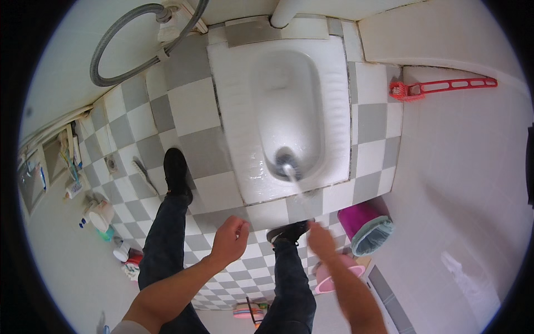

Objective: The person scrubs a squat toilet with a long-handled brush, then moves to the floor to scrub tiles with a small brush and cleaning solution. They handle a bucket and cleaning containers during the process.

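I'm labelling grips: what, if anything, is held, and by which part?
The right hand apparently holds the toilet brush by the upper end of its blurred handle. The left hand shows nothing in it.

No legible text. White tube (73,190), well left of the squat toilet (336,111): small dark marks, possibly print; too small to read.

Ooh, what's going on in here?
A person is using a brush in a white squat toilet. The right hand, a bit blurry, seems to hold the handle, and the bristles are down at the near end of the bowl. The left hand is curled, with nothing seen in it. A purple bin stands to the right.
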`<state>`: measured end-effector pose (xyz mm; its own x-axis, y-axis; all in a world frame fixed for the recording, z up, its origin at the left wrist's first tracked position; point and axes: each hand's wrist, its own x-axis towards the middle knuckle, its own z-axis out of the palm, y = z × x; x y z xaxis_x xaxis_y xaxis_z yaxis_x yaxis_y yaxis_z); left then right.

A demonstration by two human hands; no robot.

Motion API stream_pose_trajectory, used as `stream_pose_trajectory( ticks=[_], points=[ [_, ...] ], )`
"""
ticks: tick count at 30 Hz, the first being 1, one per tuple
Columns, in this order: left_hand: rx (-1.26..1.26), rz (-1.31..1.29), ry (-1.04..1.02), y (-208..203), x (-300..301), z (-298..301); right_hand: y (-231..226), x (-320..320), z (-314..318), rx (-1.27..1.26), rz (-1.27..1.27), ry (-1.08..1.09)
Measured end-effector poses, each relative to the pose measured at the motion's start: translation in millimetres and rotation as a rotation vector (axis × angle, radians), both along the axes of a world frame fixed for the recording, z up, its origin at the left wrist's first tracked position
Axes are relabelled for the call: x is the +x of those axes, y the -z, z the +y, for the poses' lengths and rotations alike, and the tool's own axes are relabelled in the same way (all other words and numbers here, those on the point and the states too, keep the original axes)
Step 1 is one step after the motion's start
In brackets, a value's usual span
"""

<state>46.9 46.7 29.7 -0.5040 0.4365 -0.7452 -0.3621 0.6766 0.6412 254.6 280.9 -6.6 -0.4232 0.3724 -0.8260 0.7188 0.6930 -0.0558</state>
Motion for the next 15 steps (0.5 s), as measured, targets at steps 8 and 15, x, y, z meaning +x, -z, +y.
stream_pose_trajectory(
  ticks=[8,15],
  points=[
    [0.014,-0.011,-0.078,4,-1,3,-51,-60,43,0.091,-0.27,-0.088],
    [0.043,0.028,-0.066,0,-7,1,-55,-101,118,0.16,-0.344,-0.398]
  ],
)
